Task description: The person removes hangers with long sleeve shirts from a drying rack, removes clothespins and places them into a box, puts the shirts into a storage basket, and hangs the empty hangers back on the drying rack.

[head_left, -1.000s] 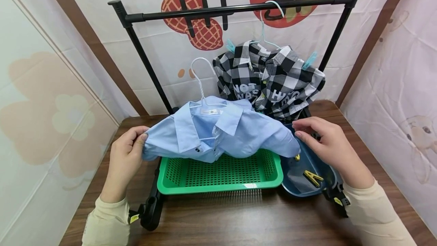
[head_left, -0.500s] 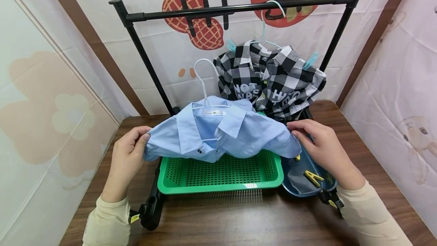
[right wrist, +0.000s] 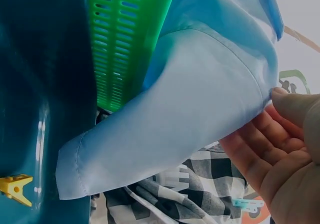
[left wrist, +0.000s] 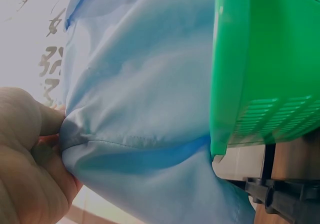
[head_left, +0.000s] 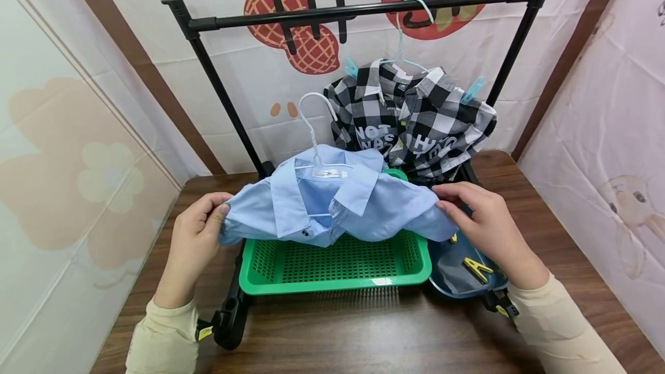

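Observation:
A light blue collared shirt (head_left: 353, 204) is spread over the back of a green basket (head_left: 335, 288), with a white hanger (head_left: 313, 131) inside its neck and the hook standing up. My left hand (head_left: 194, 238) pinches the shirt at its left shoulder; the left wrist view shows thumb and fingers on the blue cloth (left wrist: 140, 84). On the other side my right hand (head_left: 488, 227) pinches the right shoulder between thumb and fingers. In the right wrist view, the short sleeve (right wrist: 165, 119) hangs down past that grip.
A black rack (head_left: 322, 14) stands behind. From its bar hangs a black-and-white checked shirt (head_left: 379, 105) on a hanger, with light blue clips at both shoulders. A dark blue bin (head_left: 454, 276) holding yellow clips (head_left: 477, 269) sits right of the basket.
My right hand has come in leftward from beside the shirt and taken hold of its right shoulder. The hanger and collar have shifted slightly right. My left hand keeps its pinch.

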The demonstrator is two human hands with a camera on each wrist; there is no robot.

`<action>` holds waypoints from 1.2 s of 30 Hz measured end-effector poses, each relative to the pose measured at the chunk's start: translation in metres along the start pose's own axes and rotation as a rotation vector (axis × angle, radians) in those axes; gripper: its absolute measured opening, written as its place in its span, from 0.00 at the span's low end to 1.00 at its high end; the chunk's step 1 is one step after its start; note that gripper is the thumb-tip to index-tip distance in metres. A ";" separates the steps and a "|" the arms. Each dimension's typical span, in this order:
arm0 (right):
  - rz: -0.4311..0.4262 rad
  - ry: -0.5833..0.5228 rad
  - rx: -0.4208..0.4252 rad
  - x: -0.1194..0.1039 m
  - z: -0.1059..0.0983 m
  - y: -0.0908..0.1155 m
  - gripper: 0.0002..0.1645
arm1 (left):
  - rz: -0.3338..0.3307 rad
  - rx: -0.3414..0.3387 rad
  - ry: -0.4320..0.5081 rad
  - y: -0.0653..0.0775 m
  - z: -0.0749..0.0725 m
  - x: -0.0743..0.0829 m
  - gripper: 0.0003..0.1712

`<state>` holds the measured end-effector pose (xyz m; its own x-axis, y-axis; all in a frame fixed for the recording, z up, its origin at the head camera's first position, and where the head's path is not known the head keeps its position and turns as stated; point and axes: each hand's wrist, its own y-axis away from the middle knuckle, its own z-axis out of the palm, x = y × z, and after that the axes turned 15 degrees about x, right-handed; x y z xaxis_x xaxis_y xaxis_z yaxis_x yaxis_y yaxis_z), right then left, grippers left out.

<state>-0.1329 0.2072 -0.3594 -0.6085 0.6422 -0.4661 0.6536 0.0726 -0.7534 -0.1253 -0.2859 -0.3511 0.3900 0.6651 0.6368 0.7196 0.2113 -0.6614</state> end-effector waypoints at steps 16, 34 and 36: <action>-0.025 -0.026 0.005 0.001 0.000 0.002 0.13 | 0.010 -0.010 0.041 0.002 0.004 0.004 0.09; -0.016 -0.014 0.058 0.000 -0.005 -0.003 0.11 | 0.114 -0.005 0.020 -0.007 0.005 0.015 0.09; -0.018 -0.016 0.062 0.000 -0.006 -0.003 0.11 | 0.128 -0.006 0.010 -0.008 0.005 0.016 0.09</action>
<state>-0.1324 0.2116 -0.3542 -0.6277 0.6286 -0.4592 0.6136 0.0365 -0.7888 -0.1278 -0.2734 -0.3378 0.4848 0.6791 0.5512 0.6668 0.1208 -0.7354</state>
